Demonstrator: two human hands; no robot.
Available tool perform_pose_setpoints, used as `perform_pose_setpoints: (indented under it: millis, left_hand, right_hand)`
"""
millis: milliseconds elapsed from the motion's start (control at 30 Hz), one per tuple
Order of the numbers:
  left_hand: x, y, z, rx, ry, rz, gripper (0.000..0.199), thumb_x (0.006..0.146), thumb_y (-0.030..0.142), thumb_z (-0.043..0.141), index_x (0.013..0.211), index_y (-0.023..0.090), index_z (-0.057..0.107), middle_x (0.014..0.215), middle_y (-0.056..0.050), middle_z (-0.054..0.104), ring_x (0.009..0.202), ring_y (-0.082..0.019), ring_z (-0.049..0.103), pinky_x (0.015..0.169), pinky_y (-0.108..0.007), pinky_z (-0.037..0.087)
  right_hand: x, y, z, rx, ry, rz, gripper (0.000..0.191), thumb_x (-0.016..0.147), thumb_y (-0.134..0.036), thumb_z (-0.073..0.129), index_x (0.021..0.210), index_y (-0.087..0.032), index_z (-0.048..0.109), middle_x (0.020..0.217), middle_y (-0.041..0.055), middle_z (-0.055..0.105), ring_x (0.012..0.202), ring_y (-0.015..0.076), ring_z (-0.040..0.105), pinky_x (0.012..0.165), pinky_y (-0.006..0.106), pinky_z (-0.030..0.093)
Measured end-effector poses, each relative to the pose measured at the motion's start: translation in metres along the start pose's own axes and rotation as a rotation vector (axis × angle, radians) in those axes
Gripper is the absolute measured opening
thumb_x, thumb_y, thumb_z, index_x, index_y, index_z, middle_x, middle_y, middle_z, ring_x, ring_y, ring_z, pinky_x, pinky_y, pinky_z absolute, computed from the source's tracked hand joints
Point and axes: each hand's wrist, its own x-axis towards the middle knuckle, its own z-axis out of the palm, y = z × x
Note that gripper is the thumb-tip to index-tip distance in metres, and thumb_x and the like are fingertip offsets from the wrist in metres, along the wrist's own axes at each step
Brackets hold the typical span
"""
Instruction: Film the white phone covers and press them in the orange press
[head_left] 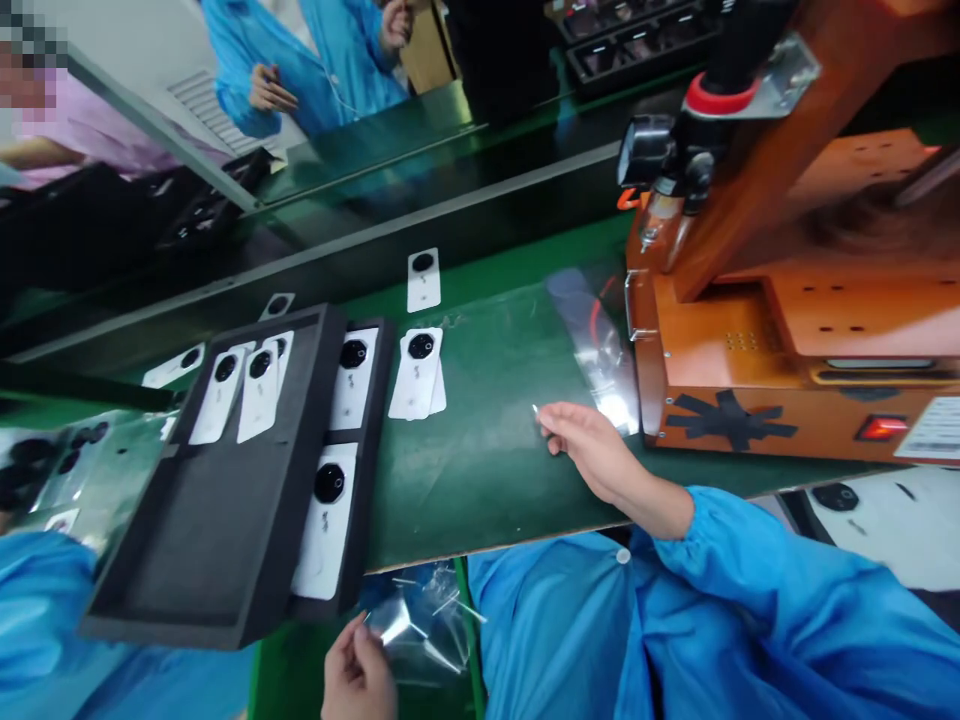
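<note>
Above the green bench top (480, 470), my right hand (592, 450) is closed in a pinch, with a small pale tip showing at its fingers; its kind is too small to tell. My left hand (361, 672) is low, below the bench edge, its thumb and fingers pressed together. Clear plastic film (420, 625) lies right beside its fingertips, in a green bin (476, 660); whether the fingers grip any is unclear. White phone back covers (417, 370) with round black camera areas lie stacked on the bench, left of my right hand.
Black foam trays (202, 530) with several white covers stand at left. An orange press machine (720, 400) with a lit red switch (883, 428) occupies the right. Clear sheet (600, 350) lies beside it. Across the line a person in a blue coat (322, 70) stands.
</note>
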Motion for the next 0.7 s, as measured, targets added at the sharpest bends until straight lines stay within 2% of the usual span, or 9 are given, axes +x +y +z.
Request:
perform_pose_setpoints:
  millis: [67,167,267,367,467,567,600,633,700]
  left_hand:
    - [0.011,-0.015,0.003,0.15,-0.032,-0.014,0.044,0.099,0.055,0.024,0.132,0.04,0.048,0.093,-0.005,0.072,0.093,-0.031,0.075,0.083,-0.047,0.061]
    - [0.025,-0.01,0.014,0.327,-0.172,0.05,0.042,0.097,0.043,0.027,0.124,0.043,0.058,0.102,-0.005,0.075,0.104,-0.033,0.073,0.084,-0.047,0.06]
    - [0.035,0.014,0.027,0.506,-0.365,0.168,0.036,0.089,0.036,0.045,0.118,0.034,0.068,0.123,-0.011,0.072,0.12,-0.037,0.067,0.092,-0.052,0.056]
    - [0.029,0.055,0.022,0.623,-0.601,0.299,0.032,0.079,0.037,0.064,0.106,0.022,0.074,0.112,-0.021,0.074,0.107,-0.045,0.07,0.09,-0.058,0.053]
    - [0.013,0.125,-0.009,0.559,-0.877,0.499,0.029,0.079,0.047,0.072,0.104,0.032,0.074,0.088,-0.005,0.078,0.088,-0.027,0.075,0.083,-0.036,0.056]
    - [0.015,0.231,-0.038,0.285,-1.155,0.837,0.028,0.097,0.05,0.051,0.106,0.034,0.072,0.085,0.002,0.077,0.074,-0.016,0.071,0.072,-0.025,0.053]
    - [0.026,0.27,-0.041,0.221,-1.067,0.92,0.029,0.098,0.048,0.05,0.095,0.03,0.073,0.083,0.002,0.076,0.074,-0.015,0.07,0.071,-0.024,0.053]
    - [0.042,0.31,-0.039,0.183,-0.863,0.965,0.029,0.097,0.046,0.054,0.085,0.027,0.072,0.084,0.001,0.075,0.078,-0.015,0.07,0.075,-0.024,0.053]
    - [0.085,0.385,-0.023,0.15,-0.587,0.926,0.029,0.101,0.038,0.048,0.096,0.022,0.072,0.103,-0.003,0.075,0.097,-0.017,0.069,0.092,-0.029,0.052]
  right_hand:
    - [0.005,-0.002,0.001,0.04,0.013,0.014,0.035,0.074,-0.049,0.078,0.085,-0.017,0.068,0.078,-0.0003,0.058,0.069,0.0108,0.048,0.062,0.025,0.039]
    - [0.006,-0.004,0.001,0.038,0.016,0.012,0.037,0.073,-0.05,0.079,0.083,-0.017,0.068,0.076,-0.0013,0.057,0.066,0.0098,0.047,0.06,0.024,0.037]
    - [0.006,-0.005,-0.001,0.009,0.02,-0.004,0.037,0.075,-0.051,0.077,0.083,-0.017,0.067,0.075,-0.0024,0.056,0.064,0.0092,0.046,0.06,0.024,0.036]
    - [0.003,-0.006,-0.006,-0.05,0.022,-0.052,0.033,0.08,-0.05,0.072,0.084,-0.017,0.065,0.074,-0.0027,0.055,0.064,0.0095,0.045,0.061,0.025,0.035]
    - [-0.012,-0.005,-0.012,-0.229,0.009,-0.248,0.023,0.088,-0.04,0.065,0.082,-0.018,0.063,0.081,-0.0003,0.056,0.072,0.0119,0.05,0.066,0.026,0.039]
    - [-0.035,0.004,-0.018,-0.457,0.011,-0.466,0.016,0.094,-0.027,0.059,0.08,-0.019,0.061,0.089,0.0028,0.058,0.08,0.014,0.054,0.07,0.027,0.043]
    - [-0.043,0.009,-0.02,-0.512,0.009,-0.508,0.015,0.095,-0.024,0.057,0.081,-0.019,0.06,0.09,0.0035,0.059,0.082,0.0145,0.055,0.071,0.027,0.044]
    - [-0.05,0.014,-0.022,-0.554,0.003,-0.539,0.013,0.095,-0.022,0.056,0.083,-0.02,0.06,0.092,0.004,0.059,0.084,0.0152,0.056,0.072,0.028,0.045]
    - [-0.06,0.025,-0.027,-0.622,-0.018,-0.588,0.01,0.094,-0.018,0.055,0.086,-0.021,0.06,0.094,0.0047,0.06,0.088,0.0167,0.058,0.074,0.029,0.047]
